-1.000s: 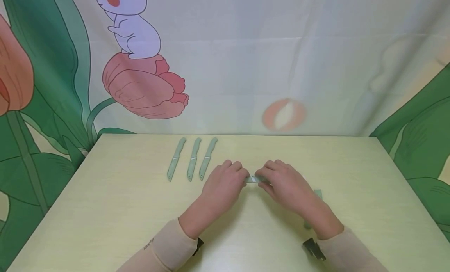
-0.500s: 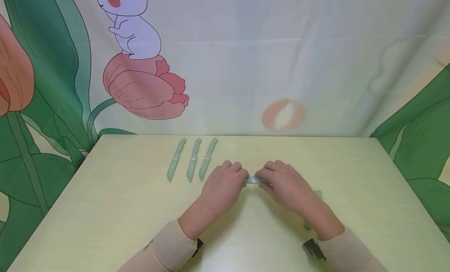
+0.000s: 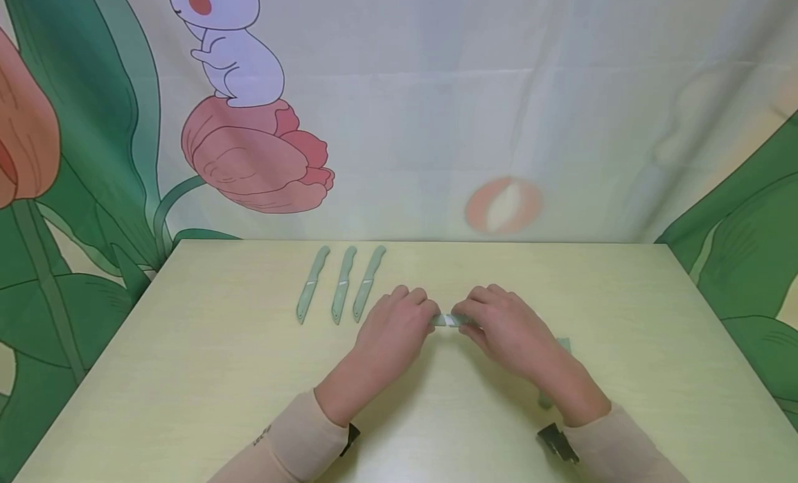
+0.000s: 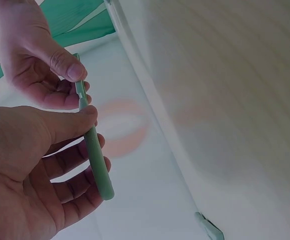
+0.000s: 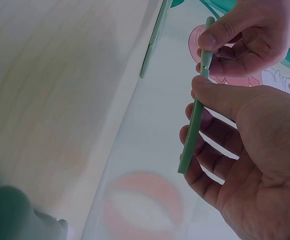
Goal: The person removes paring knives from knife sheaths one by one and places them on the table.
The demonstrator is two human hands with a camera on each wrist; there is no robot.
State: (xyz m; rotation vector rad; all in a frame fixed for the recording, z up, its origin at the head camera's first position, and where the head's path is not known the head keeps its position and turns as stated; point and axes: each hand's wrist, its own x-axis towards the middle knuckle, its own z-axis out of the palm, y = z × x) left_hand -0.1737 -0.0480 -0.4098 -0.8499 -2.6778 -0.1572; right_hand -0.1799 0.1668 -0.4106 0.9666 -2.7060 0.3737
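Note:
Over the middle of the table a small pale green knife in a matching sheath is held level between both hands. My left hand (image 3: 399, 330) grips the rounded handle (image 4: 99, 165), thumb along one side and fingers curled behind it. My right hand (image 3: 505, 323) pinches the flat green sheath (image 5: 190, 142) in the same way. Between the hands a short whitish section (image 3: 449, 320) of the knife shows where handle and sheath meet. The fingers cover most of both ends in the head view.
Three similar sheathed knives lie side by side at the back left: a left one (image 3: 313, 285), a middle one (image 3: 344, 285) and a right one (image 3: 370, 283). Another pale green item (image 3: 564, 344) lies partly hidden under the right forearm. A printed curtain (image 3: 399, 123) hangs behind the table (image 3: 249, 386).
My left hand has shifted very slightly to the left, and the whitish section between the hands looks a little more separated. The right hand and the lying knives stay as they were.

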